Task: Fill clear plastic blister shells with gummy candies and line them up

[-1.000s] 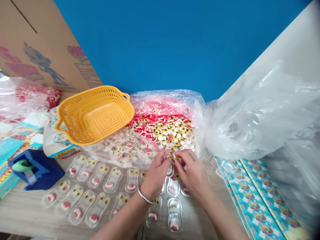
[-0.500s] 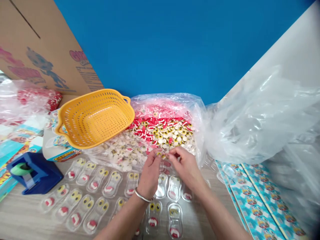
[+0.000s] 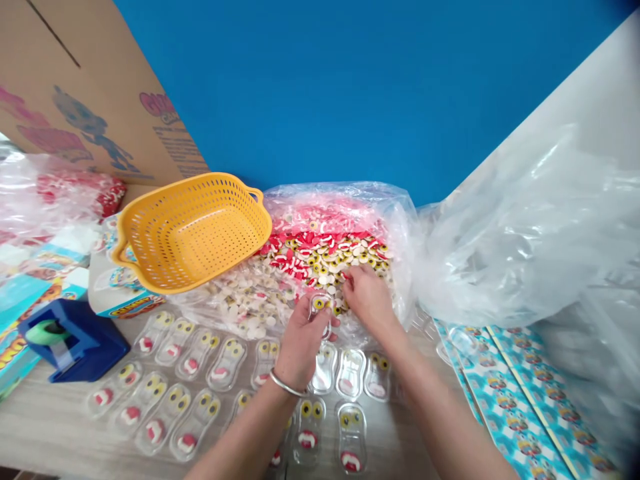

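My left hand (image 3: 300, 350), with a metal bangle (image 3: 287, 385) on its wrist, holds a small clear plastic blister tray (image 3: 320, 315) upright by its edge. A yellow gummy eyeball shows inside that tray. My right hand (image 3: 369, 298) is apart from it, with the fingertips pressed into a heap of gummy eyeballs and red-and-white gummies (image 3: 325, 257). The heap lies in an open clear plastic bag (image 3: 395, 213). Whatever those fingertips hold is hidden. Below my hands, several filled blister trays (image 3: 220, 363) lie in rows.
A yellow perforated plastic basket (image 3: 150, 247) rests on the bag's left side. A blue tape dispenser (image 3: 75, 343) stands on the wooden table (image 3: 45, 427). Printed blue card strips (image 3: 515, 407) lie at right under a large plastic sheet (image 3: 525, 247). A cardboard box flap (image 3: 85, 87) rises at back left.
My right hand has left the tray and moved forward into the gummy heap. My left hand still holds the tray, now tilted more upright.
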A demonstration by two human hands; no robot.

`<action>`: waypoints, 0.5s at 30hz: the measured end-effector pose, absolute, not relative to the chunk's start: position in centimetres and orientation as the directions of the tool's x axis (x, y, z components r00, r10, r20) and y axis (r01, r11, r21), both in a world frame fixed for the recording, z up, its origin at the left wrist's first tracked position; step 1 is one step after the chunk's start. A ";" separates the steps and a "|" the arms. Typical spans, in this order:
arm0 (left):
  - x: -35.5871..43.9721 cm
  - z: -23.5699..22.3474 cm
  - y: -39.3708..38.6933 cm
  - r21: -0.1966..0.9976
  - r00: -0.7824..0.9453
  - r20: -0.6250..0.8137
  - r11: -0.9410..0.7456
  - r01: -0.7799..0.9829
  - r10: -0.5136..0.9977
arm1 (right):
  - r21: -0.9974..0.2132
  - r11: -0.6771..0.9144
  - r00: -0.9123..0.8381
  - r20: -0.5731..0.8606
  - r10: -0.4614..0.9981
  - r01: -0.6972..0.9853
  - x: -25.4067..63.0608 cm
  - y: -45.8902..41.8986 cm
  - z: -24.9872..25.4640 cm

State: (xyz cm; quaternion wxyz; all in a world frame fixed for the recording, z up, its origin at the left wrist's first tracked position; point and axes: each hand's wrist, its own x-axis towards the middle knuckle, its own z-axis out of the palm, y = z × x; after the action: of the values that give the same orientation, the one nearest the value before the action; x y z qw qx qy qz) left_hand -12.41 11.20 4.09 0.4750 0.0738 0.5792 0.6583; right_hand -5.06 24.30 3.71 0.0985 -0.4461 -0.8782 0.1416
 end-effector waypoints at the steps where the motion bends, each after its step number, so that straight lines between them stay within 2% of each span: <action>1: -12.3 4.1 11.2 0.842 -0.546 -0.448 0.129 -0.524 0.708 | -0.450 0.539 -0.578 0.061 0.814 0.712 -4.5 24.2 4.0; 4: -11.7 4.5 11.1 0.848 -0.547 -0.451 0.149 -0.508 0.705 | -0.799 0.364 -0.599 0.007 0.801 0.479 -2.3 23.0 5.4; 6: -11.1 4.7 11.0 0.852 -0.529 -0.445 0.159 -0.499 0.723 | -0.908 0.247 -0.647 -0.033 0.762 0.338 -0.7 21.6 6.4; 8: -10.3 4.9 10.9 0.852 -0.497 -0.431 0.159 -0.498 0.753 | -0.919 0.247 -0.675 -0.028 0.737 0.308 0.7 20.0 7.1; 12: -8.5 5.1 10.5 0.817 -0.424 -0.438 0.154 -0.555 0.793 | -0.841 0.373 -0.646 0.037 0.763 0.392 3.0 17.3 7.1; 15: -7.2 5.3 10.2 0.787 -0.379 -0.437 0.143 -0.600 0.816 | -0.850 0.365 -0.592 0.080 0.802 0.381 4.2 15.8 6.3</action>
State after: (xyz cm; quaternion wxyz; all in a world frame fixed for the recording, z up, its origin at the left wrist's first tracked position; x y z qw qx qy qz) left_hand -7.24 10.16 5.34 0.5475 0.1035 0.5213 0.6464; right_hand 4.25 15.80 6.35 0.2510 -0.3757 -0.7871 0.4199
